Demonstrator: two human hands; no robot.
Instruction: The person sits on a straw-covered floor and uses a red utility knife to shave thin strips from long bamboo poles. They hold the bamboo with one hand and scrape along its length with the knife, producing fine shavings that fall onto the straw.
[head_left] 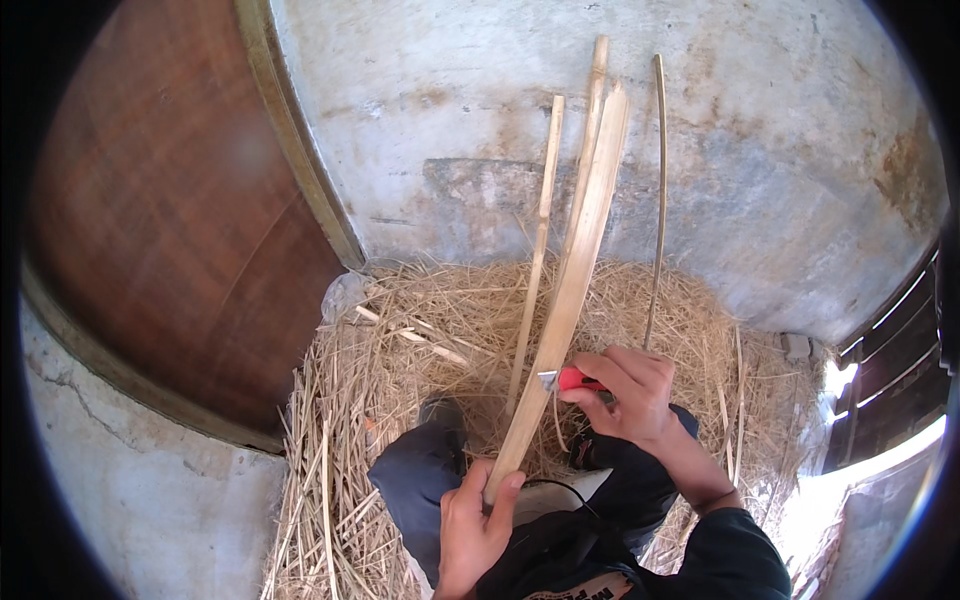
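Observation:
A long, pale bamboo strip (577, 275) slants up and away from my lap toward the wall. My left hand (475, 525) is closed around its near end, thumb on the right side. In my right hand (632, 393) is a red utility knife (574, 379), its short metal blade (547, 379) touching the strip's right edge, some way above my left hand. Behind the wide strip stands a narrower bamboo piece (598, 70), partly hidden by it. To the left, a thin bamboo stick (543, 215) leans upright.
A thin dark stick (661, 150) leans on the stained wall (770, 190) to the right. Straw-like shavings (420, 300) cover the ground, with cut sticks heaped at the left. A brown door panel (170, 200) stands at the left. My knees (420, 480) flank the work.

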